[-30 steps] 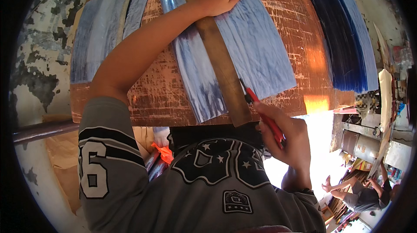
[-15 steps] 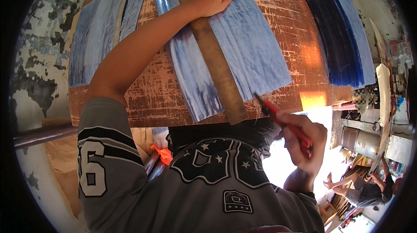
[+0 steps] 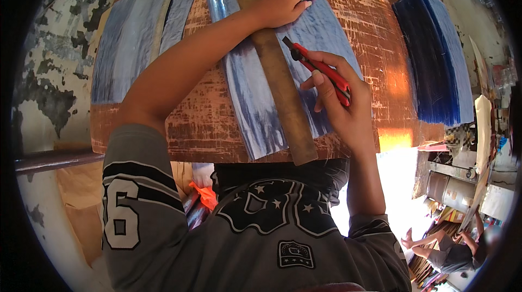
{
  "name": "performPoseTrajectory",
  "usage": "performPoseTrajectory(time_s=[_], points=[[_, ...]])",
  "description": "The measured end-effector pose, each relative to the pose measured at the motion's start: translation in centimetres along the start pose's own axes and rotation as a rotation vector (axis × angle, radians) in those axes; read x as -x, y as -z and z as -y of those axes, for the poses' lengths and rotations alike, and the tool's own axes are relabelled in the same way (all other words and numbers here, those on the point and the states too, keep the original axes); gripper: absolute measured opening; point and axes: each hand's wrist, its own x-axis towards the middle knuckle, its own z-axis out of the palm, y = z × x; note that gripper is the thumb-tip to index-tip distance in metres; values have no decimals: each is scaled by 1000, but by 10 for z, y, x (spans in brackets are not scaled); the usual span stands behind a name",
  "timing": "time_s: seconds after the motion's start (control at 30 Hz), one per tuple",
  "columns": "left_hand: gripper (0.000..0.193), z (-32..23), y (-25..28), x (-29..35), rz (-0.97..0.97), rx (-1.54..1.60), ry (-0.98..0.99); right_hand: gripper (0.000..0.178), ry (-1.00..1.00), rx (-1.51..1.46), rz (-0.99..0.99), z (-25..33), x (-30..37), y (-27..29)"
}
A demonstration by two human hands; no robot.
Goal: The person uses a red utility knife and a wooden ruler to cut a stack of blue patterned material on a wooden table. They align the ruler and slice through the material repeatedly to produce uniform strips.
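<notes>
My left hand (image 3: pixel 283 5) lies flat near the far end of a brown, worn straightedge (image 3: pixel 283 93), fingers stretched over the blue sheet. Under the straightedge is a pile of blue streaky plastic sheets (image 3: pixel 247 99), glossy along its left side. My right hand (image 3: pixel 350 101) grips a red utility knife (image 3: pixel 330 74), its dark tip pointing up and left. The tip is just right of the straightedge, over the blue sheet; whether it touches I cannot tell.
The wooden worktable (image 3: pixel 201 123) is heavily scratched. Another blue pile (image 3: pixel 125 47) with a narrow strip (image 3: pixel 166 14) across it sits at left. A thick dark-blue stack (image 3: pixel 435 58) stands at the right edge. A person (image 3: pixel 451 248) sits at lower right.
My right hand has carried the utility knife from the table's near edge up and left, over the sheets beside the straightedge. My left hand stays on the straightedge.
</notes>
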Motion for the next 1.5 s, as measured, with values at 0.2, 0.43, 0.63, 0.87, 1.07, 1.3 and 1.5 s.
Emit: performPoseTrajectory(time_s=[0.2, 0.43, 0.63, 0.87, 1.07, 1.3, 1.5], points=[[40, 1, -2, 3, 11, -23, 28, 27, -62, 58, 68, 9, -3, 1], [40, 1, -1, 2, 12, -36, 28, 28, -37, 132, 101, 18, 9, 10], [40, 1, 0, 3, 24, -59, 33, 34, 74, 282, 102, 22, 48, 18], [40, 4, -4, 2, 34, -64, 38, 41, 38, 396, 183, 41, 104, 40], [39, 4, -6, 3, 35, -82, 57, 41, -144, 475, 339, 76, 129, 66], [39, 3, -3, 3, 29, -78, 32, 30, -124, 331, 7, 67, 137, 70], [41, 4, 1, 5, 38, -77, 32, 27, -52, 128, -24, 41, 86, 46]])
